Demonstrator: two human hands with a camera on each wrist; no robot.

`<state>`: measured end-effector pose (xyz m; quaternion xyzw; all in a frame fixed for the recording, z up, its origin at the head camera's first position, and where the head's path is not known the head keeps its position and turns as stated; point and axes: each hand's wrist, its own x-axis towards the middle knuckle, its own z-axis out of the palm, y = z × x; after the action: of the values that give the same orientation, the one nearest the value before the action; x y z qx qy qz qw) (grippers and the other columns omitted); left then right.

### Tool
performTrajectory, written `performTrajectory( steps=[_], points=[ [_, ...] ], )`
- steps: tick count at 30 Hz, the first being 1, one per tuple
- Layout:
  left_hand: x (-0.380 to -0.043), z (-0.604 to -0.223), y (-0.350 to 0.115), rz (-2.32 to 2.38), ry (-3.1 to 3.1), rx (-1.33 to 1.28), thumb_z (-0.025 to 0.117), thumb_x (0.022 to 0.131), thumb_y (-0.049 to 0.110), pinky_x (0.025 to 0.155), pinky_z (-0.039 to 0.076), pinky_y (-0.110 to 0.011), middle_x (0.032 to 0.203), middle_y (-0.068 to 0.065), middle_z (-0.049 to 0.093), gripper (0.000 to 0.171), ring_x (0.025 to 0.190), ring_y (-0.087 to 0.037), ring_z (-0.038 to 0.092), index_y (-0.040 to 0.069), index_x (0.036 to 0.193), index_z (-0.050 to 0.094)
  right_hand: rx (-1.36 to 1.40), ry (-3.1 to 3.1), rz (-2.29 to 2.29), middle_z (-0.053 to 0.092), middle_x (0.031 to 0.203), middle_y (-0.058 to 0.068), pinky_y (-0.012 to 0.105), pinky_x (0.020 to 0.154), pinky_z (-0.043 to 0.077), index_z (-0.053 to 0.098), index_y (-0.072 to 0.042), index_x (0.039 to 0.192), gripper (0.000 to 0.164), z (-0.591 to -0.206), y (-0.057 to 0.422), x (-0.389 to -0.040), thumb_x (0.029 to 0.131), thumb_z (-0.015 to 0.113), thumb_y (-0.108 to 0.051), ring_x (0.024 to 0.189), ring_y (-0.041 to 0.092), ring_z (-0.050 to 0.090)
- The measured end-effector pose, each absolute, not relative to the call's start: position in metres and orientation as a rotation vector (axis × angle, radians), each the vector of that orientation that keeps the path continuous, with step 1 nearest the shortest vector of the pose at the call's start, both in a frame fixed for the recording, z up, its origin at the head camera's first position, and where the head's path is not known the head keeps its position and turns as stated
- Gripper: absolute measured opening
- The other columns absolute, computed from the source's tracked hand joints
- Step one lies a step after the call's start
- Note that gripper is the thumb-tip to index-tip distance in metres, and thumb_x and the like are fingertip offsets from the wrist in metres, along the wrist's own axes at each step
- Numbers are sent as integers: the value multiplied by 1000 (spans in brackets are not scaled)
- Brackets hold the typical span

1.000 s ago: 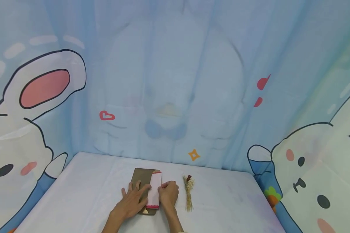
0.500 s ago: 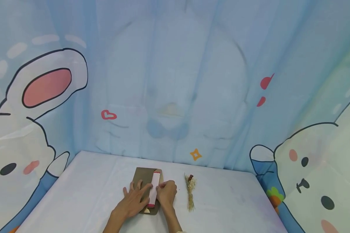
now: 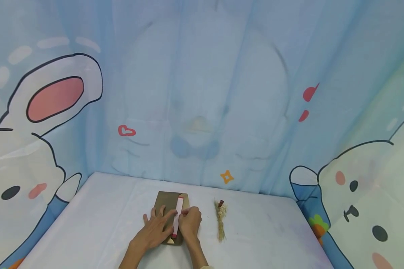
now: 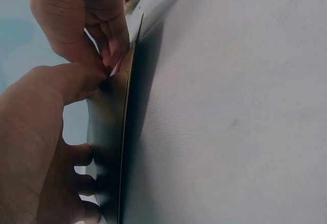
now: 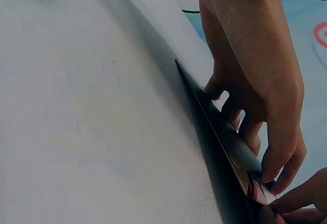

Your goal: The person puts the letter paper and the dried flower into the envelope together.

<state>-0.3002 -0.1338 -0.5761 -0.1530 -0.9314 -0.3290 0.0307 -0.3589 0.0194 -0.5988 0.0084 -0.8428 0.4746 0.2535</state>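
Note:
A flat brown card or folder (image 3: pixel 164 201) lies on the white table. Along its right part runs a pale pink strip (image 3: pixel 179 205) with red ends, which looks like folded or rolled paper or cloth. My left hand (image 3: pixel 153 229) lies over the card with fingers spread, its index finger and thumb pressing at the strip's left side. From the right, my right hand (image 3: pixel 190 223) pinches the strip's right edge with curled fingers. In the right wrist view, the strip's end (image 5: pixel 262 195) shows between both hands' fingertips, close over the card.
A small bunch of dried flowers (image 3: pixel 220 220) lies just right of my right hand. The white table (image 3: pixel 256 231) ends at a blue cartoon curtain (image 3: pixel 195 93) behind, with printed rabbits at both sides.
The pink strip has become narrower as its right edge moved left, uncovering more of the card's right side. My right hand has moved slightly left with it; my left hand keeps its place on the card.

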Motion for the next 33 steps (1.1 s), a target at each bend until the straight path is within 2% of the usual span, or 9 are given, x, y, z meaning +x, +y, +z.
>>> performTrajectory(
  steps=[5, 12, 19, 26, 33],
  points=[
    [-301, -576, -134, -1021, -2873, -468, 63, 108, 34, 107, 19, -99, 167, -41, 37, 57, 148, -81, 27, 18, 161, 50, -3, -2334, 1357, 74, 67, 15, 35, 52, 58, 79, 7, 76, 12, -584, 15, -351, 73, 73, 17, 56, 22, 68],
    [-301, -576, -135, -1023, -2880, -470, 61, 108, 38, 109, 18, -98, 168, -41, 36, 60, 149, -79, 27, 17, 163, 47, -41, -2412, 1379, 78, 72, 16, 35, 58, 62, 81, 6, 81, 11, -573, 9, -348, 79, 77, 16, 61, 22, 73],
    [-300, -575, -135, -1043, -2889, -459, 61, 107, 34, 111, 16, -97, 170, -40, 34, 62, 151, -78, 24, 17, 165, 46, -88, -2428, 1362, 76, 68, 9, 36, 56, 59, 82, -2, 76, 17, -576, 6, -352, 76, 78, 15, 59, 19, 70],
    [-300, -574, -135, -1032, -2887, -464, 61, 107, 34, 110, 17, -98, 169, -41, 35, 61, 150, -79, 25, 17, 164, 46, -103, -2415, 1373, 73, 64, 7, 31, 52, 55, 77, -3, 72, 21, -580, 3, -354, 74, 73, 17, 54, 16, 66],
    [-300, -574, -135, -1058, -2895, -441, 63, 107, 32, 112, 15, -97, 170, -39, 34, 61, 152, -77, 23, 17, 164, 48, -79, -2415, 1388, 73, 62, 6, 32, 53, 56, 78, -3, 72, 21, -577, 6, -351, 75, 75, 17, 53, 14, 65]
  ],
)
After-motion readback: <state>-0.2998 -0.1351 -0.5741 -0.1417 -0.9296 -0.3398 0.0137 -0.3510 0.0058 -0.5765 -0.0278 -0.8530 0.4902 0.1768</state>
